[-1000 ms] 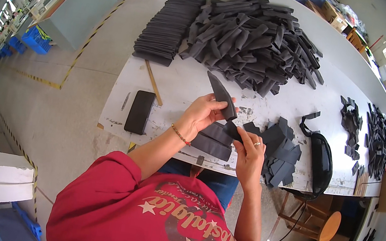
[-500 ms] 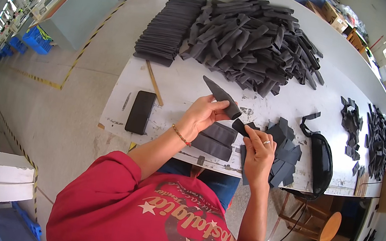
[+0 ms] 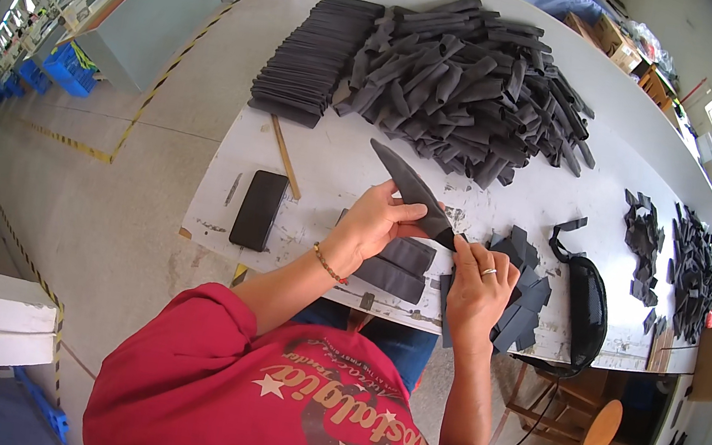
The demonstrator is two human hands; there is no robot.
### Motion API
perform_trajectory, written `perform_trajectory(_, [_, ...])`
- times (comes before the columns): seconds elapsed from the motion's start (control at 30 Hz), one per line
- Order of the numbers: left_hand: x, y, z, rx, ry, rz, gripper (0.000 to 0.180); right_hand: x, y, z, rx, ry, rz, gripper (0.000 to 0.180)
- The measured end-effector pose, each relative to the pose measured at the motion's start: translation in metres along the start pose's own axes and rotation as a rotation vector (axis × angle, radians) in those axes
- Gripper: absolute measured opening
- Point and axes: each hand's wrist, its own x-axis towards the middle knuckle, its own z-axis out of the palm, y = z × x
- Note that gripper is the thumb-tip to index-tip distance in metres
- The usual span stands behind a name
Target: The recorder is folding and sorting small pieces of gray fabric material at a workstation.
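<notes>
Fingers (image 3: 394, 214) pinched — dark strip (image 3: 411, 189) (both hands)

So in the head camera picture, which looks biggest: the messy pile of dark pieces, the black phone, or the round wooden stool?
Largest to smallest, as they look:
1. messy pile of dark pieces
2. black phone
3. round wooden stool
The phone and stool seat look close in size, and the stool sits lower, so that order is unsure.

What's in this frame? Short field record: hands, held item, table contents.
left hand: grips the dark curved strip near its lower end
right hand: pinches the same strip's lower tip
strip pose: tilted, upper end pointing up and to the left
under hands: flat dark pieces at the table's near edge
table: white, marked
left of hands: black phone, wooden stick
far side: loose heap of dark strips, neat stack
right: black pouch
</notes>
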Motion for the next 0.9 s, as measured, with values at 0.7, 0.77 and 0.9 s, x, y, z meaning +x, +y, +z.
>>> perform_trajectory(0.7, [-0.012, -0.008, 0.016, -0.007, -0.011, 0.082, 0.044, -0.007, -0.005, 0.005, 0.003, 0.037, 0.011, 0.04])
perform_trajectory(0.77, [-0.013, -0.016, 0.02, -0.01, -0.025, 0.15, 0.045, -0.006, -0.012, 0.007, 0.054, 0.071, 0.058, 0.044])
perform_trajectory(0.9, [-0.011, -0.024, 0.026, -0.142, -0.17, 0.091, 0.03, -0.015, -0.025, 0.022, 0.232, 0.101, 0.094, 0.054])
